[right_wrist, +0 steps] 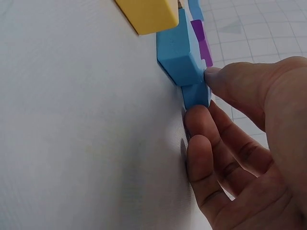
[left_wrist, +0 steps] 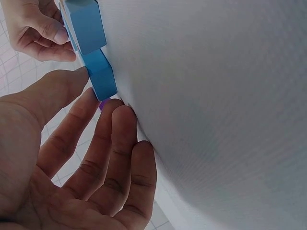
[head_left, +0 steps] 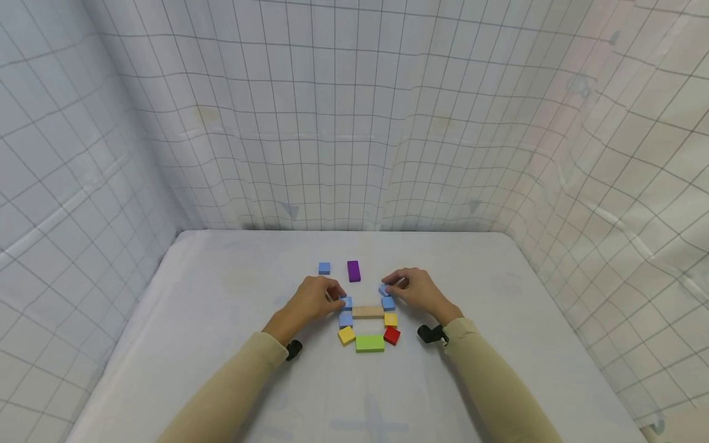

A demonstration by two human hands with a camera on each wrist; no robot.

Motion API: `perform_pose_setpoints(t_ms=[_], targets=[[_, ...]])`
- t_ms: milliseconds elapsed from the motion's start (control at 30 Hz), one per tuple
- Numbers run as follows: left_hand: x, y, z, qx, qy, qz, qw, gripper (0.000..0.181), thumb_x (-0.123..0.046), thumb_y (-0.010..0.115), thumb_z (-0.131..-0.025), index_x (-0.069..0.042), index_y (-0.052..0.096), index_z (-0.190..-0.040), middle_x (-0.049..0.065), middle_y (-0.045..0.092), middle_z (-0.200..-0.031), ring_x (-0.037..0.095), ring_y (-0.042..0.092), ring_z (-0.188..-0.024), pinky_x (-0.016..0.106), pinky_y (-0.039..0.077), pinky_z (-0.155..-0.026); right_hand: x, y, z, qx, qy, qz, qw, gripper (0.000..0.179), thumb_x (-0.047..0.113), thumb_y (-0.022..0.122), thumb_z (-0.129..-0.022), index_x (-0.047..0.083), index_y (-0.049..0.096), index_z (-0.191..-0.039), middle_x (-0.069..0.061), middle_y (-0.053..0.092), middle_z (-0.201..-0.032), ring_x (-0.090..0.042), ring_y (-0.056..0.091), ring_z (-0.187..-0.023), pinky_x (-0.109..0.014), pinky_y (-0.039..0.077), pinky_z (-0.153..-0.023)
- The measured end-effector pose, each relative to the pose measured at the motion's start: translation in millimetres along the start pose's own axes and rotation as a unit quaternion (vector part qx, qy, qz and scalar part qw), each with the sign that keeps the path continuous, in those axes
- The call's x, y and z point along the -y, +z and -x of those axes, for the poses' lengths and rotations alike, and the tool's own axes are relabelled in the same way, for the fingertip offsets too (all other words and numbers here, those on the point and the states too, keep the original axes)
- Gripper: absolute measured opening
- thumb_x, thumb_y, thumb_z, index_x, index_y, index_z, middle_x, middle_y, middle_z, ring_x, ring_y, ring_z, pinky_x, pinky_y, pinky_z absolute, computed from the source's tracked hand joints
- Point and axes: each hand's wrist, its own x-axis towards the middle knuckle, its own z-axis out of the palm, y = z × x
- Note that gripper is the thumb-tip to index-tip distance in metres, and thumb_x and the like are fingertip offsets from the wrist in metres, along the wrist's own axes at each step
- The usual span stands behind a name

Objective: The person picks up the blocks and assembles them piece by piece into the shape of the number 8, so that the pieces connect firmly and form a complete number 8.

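Observation:
My left hand [head_left: 316, 300] pinches a small blue block [left_wrist: 101, 76] between thumb and fingers at the left end of a plain wooden block [head_left: 368, 312]. Just below it on the table lies another blue block [head_left: 346, 319]. On the other side, my right hand [head_left: 414, 290] holds a blue block [right_wrist: 195, 96] by thumb and fingertips, low over or on the table. That block sits right behind a further blue block [head_left: 388, 303], which stands by the wooden block's right end. Fingers partly cover both held blocks.
Nearer me lie a yellow block [head_left: 346, 335], a light green block [head_left: 370, 344], a red block [head_left: 392, 335] and a second yellow block [head_left: 391, 320]. Farther back are a purple block [head_left: 354, 271] and a lone blue block [head_left: 324, 268]. Gridded white curtains [head_left: 354, 123] surround the white table [head_left: 232, 295].

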Motion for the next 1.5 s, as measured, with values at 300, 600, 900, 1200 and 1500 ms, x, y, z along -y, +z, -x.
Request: perform_pose_setpoints(t_ms=[300,600,900,1200,1500], targets=[[-0.4,0.4,-0.4,-0.003,0.004,-0.003,1.0000,0.015,-0.017,0.091,-0.102,-0.011,0.088,-0.115,0.001,0.080,-0.101,0.013,0.068,-0.089,0.027,0.060,-0.076,1.5,-1.1,1.6,0.006,0.003,-0.003,1.0000,0.019,0.020,0.085,-0.108,0.019,0.088,-0.127,-0.005,0.086,-0.126,-0.018,0.075,-0.104,-0.042,0.067,-0.100],[-0.1,1.3,-0.8,-0.001,-0.002,-0.001,1.0000,0.014,-0.017,0.091,-0.103,-0.012,0.088,-0.116,0.001,0.081,-0.103,0.014,0.068,-0.090,0.026,0.061,-0.075,0.6,-1.0,1.0,0.008,0.002,-0.003,1.0000,0.019,0.021,0.085,-0.108,0.019,0.088,-0.127,-0.004,0.086,-0.126,-0.017,0.075,-0.104,-0.041,0.067,-0.098],[4.0,2.2,-2.0,0.001,0.006,0.004,1.0000,0.014,-0.017,0.089,-0.104,-0.012,0.088,-0.117,0.001,0.079,-0.103,0.013,0.068,-0.090,0.027,0.061,-0.076,1.6,-1.0,1.1,0.010,0.005,-0.005,0.9999,0.019,0.020,0.085,-0.108,0.020,0.088,-0.127,-0.004,0.085,-0.125,-0.017,0.073,-0.103,-0.038,0.065,-0.097],[5.2,2.0,-0.8,-0.001,0.017,0.004,0.9998,0.016,-0.018,0.090,-0.104,-0.012,0.089,-0.118,0.001,0.079,-0.102,0.014,0.067,-0.091,0.028,0.062,-0.080,0.9,-1.5,1.2,0.013,0.003,-0.004,0.9999,0.020,0.020,0.085,-0.109,0.019,0.088,-0.128,-0.004,0.086,-0.126,-0.016,0.073,-0.103,-0.037,0.065,-0.097],[2.5,1.0,1.9,-0.009,0.010,0.004,0.9999,0.019,-0.023,0.090,-0.105,-0.012,0.088,-0.121,0.002,0.081,-0.105,0.014,0.068,-0.092,0.027,0.061,-0.079,0.9,-1.8,1.9,0.014,0.002,-0.005,0.9999,0.020,0.020,0.084,-0.109,0.019,0.088,-0.129,-0.004,0.085,-0.126,-0.016,0.073,-0.103,-0.037,0.065,-0.097]])
